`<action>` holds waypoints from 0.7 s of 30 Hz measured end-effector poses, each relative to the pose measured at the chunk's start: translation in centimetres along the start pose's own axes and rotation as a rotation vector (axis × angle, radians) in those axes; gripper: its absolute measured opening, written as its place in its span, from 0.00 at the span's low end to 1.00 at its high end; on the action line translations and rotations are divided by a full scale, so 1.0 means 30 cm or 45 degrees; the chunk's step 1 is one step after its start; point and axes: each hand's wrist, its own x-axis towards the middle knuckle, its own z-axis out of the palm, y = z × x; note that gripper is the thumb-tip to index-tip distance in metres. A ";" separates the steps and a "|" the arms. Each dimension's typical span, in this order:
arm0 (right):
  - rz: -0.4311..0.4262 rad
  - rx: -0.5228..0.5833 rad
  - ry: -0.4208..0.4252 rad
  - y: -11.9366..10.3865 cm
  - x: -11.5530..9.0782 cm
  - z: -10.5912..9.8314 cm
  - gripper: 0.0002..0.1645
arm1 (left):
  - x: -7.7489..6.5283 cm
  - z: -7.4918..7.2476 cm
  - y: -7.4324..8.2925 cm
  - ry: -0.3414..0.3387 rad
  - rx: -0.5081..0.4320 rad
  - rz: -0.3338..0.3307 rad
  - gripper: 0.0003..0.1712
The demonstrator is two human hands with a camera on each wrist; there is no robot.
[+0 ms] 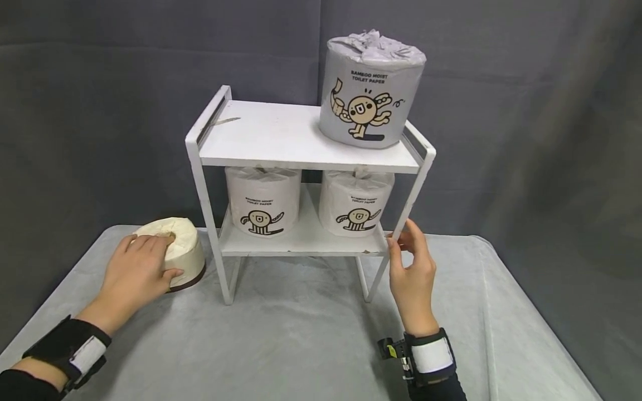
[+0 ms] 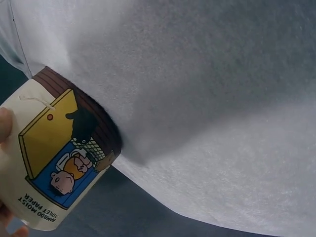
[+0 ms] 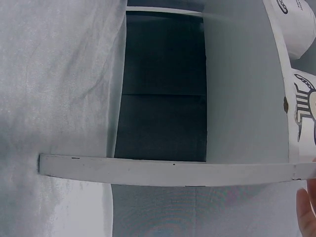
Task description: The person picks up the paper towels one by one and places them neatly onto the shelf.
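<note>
My left hand (image 1: 140, 273) grips a cream wrapped toilet paper roll (image 1: 186, 253) from above, fingers over its top and thumb at its side. The roll stands at the table's left, beside the shelf. In the left wrist view, its wrapper (image 2: 59, 153) shows a yellow door, a cartoon figure and a brown lower band. My right hand (image 1: 413, 273) holds the right front leg of a white two-tier shelf rack (image 1: 271, 133) between thumb and fingers, level with the lower board. In the right wrist view, fingertips (image 3: 303, 210) show beside the leg (image 3: 173, 173).
A larger toilet paper roll (image 1: 373, 92) in a pale wrapper stands on the top board's right side. Two more wrapped rolls, a left one (image 1: 263, 206) and a right one (image 1: 356, 206), stand on the lower board. Grey cloth (image 1: 301, 345) covers the table; a dark curtain (image 1: 100, 111) hangs behind.
</note>
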 end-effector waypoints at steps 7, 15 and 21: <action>-0.009 0.006 0.018 0.002 -0.001 0.005 0.26 | -0.015 -0.010 0.007 0.094 -0.008 0.045 0.37; -0.011 0.009 0.007 0.005 -0.001 0.004 0.26 | -0.042 -0.051 0.025 0.148 0.001 0.054 0.37; -0.013 0.011 0.016 0.005 -0.002 0.005 0.26 | -0.067 -0.116 0.056 0.187 -0.009 0.078 0.38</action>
